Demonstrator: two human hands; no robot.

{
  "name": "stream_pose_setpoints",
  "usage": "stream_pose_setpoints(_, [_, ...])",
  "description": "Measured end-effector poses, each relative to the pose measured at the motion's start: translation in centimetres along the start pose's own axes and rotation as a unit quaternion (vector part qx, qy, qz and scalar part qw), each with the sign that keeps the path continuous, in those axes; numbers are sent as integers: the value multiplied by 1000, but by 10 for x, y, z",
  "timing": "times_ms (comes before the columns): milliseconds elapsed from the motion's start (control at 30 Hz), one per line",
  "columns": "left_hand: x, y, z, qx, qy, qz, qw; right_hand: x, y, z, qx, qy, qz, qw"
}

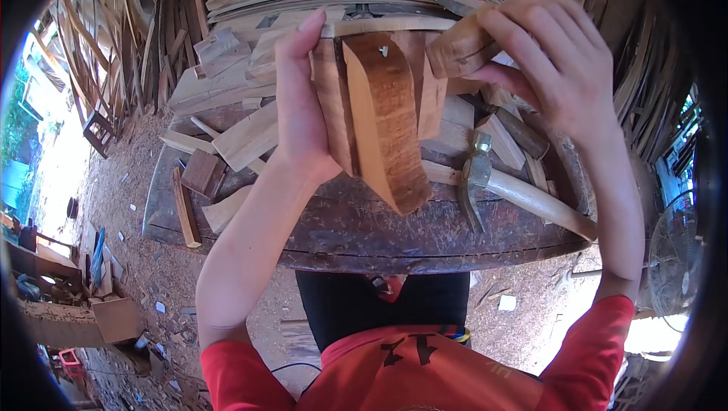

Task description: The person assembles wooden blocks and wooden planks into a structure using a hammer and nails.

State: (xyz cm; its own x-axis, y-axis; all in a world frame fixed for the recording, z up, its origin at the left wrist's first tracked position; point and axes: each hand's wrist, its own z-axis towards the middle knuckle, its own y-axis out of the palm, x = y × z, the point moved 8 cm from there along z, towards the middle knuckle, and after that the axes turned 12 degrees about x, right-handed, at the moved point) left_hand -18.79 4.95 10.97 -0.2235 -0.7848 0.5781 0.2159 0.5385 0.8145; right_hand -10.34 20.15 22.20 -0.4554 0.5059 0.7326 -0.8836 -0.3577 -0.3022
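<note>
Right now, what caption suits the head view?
Left hand holds a wooden assembly while the right hand holds a wooden block beside it, above a workbench with a hammer.

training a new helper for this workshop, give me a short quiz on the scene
1. Which tool lies on the bench, its handle pointing toward the right forearm?
A) paintbrush
B) claw hammer
C) pliers

2. True or false: the left hand is holding the claw hammer.

3. Fill in the missing word: the right hand holds a small block made of ____.

Key: 1. B. 2. False; it holds a joined wooden piece. 3. Wood.
</note>
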Motion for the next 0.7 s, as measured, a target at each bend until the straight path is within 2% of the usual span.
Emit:
stream_pose_setpoints(100, [5, 1, -4, -46, 74, -15, 996, -3, 11, -15, -73, 169, 48, 982])
stream_pose_setpoints(133, [7, 2, -5, -73, 92, -26, 993, -6, 16, -17, -40, 246, 107, 962])
stream_pose_setpoints(267, [10, 5, -7, -197, 102, -83, 972, -9, 40, -31, -100, 467, 268, 837])
stream_pose_setpoints(367, [9, 9, -8, -238, 84, -126, 960, -12, 41, -31, -12, 467, 268, 843])
stream_pose_setpoints(467, [7, 4, -6, -216, 67, -129, 965, -15, 44, -38, 20, 435, 258, 862])
stream_pose_setpoints(500, [6, 4, -4, -216, 52, -126, 967, -18, 46, -41, 29, 445, 276, 852])
stream_pose_setpoints(567, [5, -1, 0, -145, 70, -86, 983, -23, 47, -45, 34, 471, 307, 826])
stream_pose_setpoints(633, [6, -10, -1, -2, 131, -9, 991, -24, 48, -52, 9, 514, 328, 793])
stream_pose_setpoints(700, [-2, -3, 0, -105, 86, -75, 988, -26, 45, -59, -20, 539, 328, 776])
